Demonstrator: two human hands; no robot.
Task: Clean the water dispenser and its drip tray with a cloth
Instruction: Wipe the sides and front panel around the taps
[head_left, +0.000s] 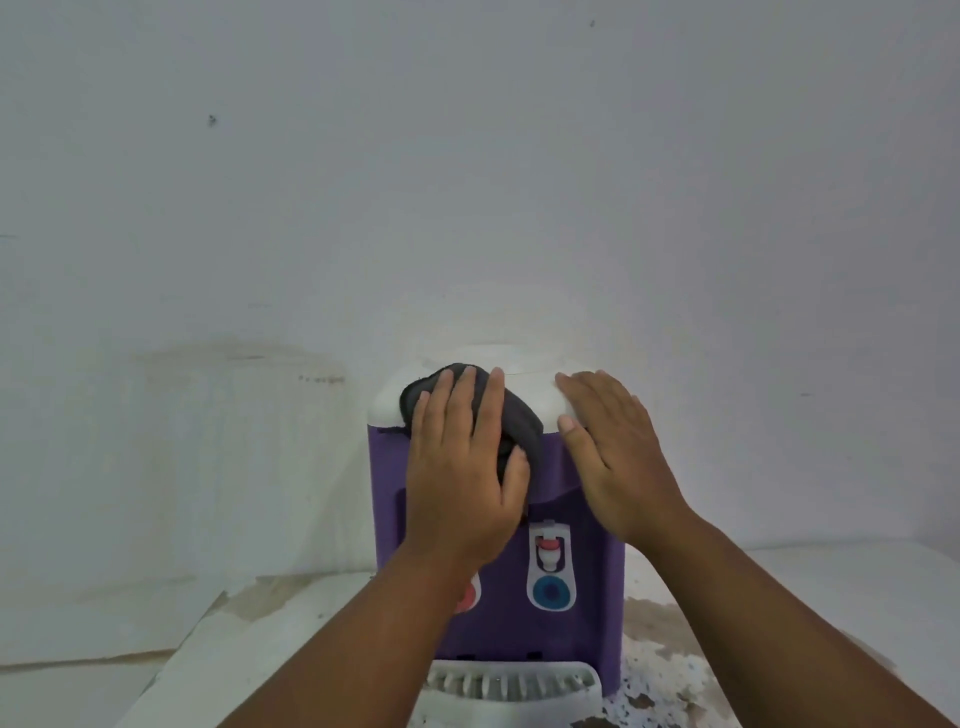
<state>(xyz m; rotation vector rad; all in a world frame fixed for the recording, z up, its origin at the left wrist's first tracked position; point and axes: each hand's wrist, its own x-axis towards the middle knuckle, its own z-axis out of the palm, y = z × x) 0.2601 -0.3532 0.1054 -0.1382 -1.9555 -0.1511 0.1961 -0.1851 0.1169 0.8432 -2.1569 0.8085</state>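
Pressing down with straight, close-set fingers, the person's left hand (462, 467) lies flat on a dark cloth (521, 420), with the thumb resting against the cloth's lower edge. The cloth is bunched over the front left shoulder of the water dispenser (592, 571), half on its white top (540, 387) and half drooping onto the purple front. Just beside it, the right hand (615, 457) is spread open, palm down, on the top's right front corner, holding nothing; the two hands are near each other but apart.

Below the hands, the purple front panel carries a white tap (549, 545) with a blue button (551, 592) under it. A red button (468, 597) is mostly hidden behind the left forearm. The pale, slotted drip tray (511, 688) sits at the foot of the dispenser, jutting forward between the forearms.

The dispenser stands on a white counter (831, 597) blotched with brown stains near its base, against a plain, pale wall (467, 182).
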